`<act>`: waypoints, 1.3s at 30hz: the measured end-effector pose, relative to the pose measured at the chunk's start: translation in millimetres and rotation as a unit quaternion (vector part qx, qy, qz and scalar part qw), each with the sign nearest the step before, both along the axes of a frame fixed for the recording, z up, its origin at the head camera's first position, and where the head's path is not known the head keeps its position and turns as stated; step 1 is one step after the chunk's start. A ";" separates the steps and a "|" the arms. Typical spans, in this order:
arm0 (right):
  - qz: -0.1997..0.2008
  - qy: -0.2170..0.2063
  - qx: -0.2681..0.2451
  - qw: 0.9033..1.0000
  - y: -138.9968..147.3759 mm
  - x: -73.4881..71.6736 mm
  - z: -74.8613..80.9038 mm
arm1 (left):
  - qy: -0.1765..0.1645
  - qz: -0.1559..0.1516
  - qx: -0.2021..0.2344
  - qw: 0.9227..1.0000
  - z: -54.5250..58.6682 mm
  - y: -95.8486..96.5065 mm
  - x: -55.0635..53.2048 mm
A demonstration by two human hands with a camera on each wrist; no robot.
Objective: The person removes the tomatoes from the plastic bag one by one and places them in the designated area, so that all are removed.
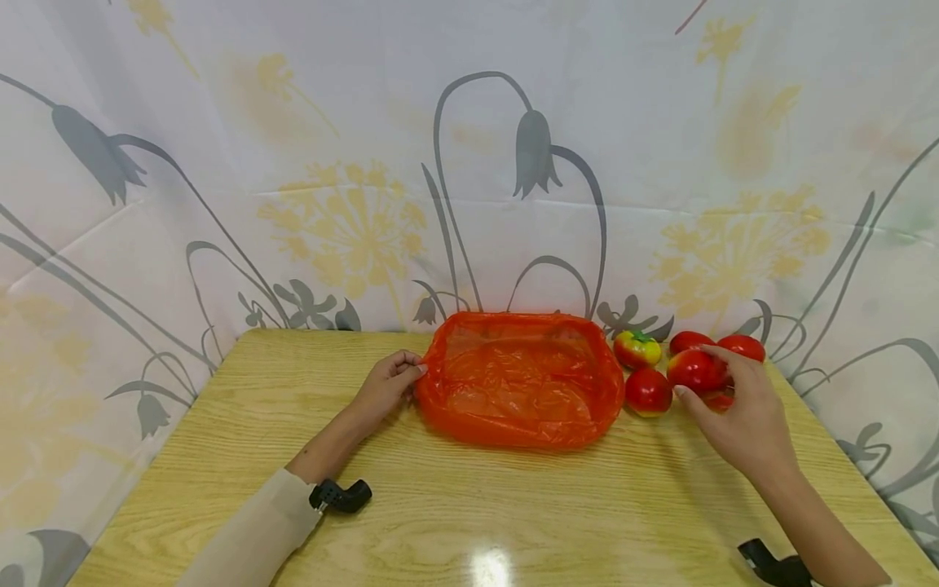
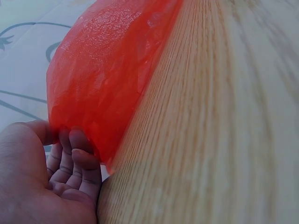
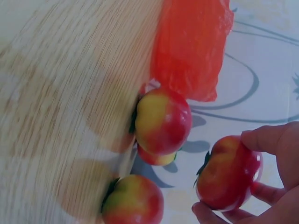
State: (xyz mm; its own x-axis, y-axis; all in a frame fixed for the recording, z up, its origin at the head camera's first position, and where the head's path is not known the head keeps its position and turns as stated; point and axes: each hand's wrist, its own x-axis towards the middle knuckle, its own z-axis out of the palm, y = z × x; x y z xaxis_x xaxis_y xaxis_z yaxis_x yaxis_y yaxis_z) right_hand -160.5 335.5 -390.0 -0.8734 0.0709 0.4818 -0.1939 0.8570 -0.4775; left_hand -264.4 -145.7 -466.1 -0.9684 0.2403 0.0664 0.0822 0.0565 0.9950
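A translucent red plastic bag sits mid-table, its mouth spread wide in a rounded rectangle. At its left edge, my left hand pinches the rim between thumb and fingers; the left wrist view shows those fingers against the plastic. To the right of the bag, my right hand grips a red-and-yellow tomato with a green leafy top, thumb on one side and fingers on the other. In the right wrist view this tomato is raised off the wood. Beside it are more tomatoes, one a yellower fruit with its green top upward.
A red tomato lies close by the bag's right edge, and others sit behind the right hand. The pale wooden table ends at a flower-patterned cloth. Black wrist cameras are strapped on both arms.
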 end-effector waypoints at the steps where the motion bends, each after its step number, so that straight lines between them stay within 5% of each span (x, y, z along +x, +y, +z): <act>1: -0.004 0.000 0.001 1.000 1.7 0.3 0.3 | 0.000 -0.002 0.002 1.000 0.0 0.2 -0.3; 39: -0.096 -0.047 -0.033 0.994 60.6 -6.4 -1.7 | 0.002 -0.002 -0.002 1.000 1.0 0.2 -0.6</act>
State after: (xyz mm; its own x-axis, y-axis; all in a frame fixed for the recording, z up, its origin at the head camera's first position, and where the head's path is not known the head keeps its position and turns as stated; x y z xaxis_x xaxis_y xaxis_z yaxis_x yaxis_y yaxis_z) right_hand -166.9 396.0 -391.7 -0.8818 0.2697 0.3869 0.0185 0.8395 -0.5430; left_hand -265.0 -145.5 -465.1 -0.9671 0.2447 0.0690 0.0861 0.0598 0.9945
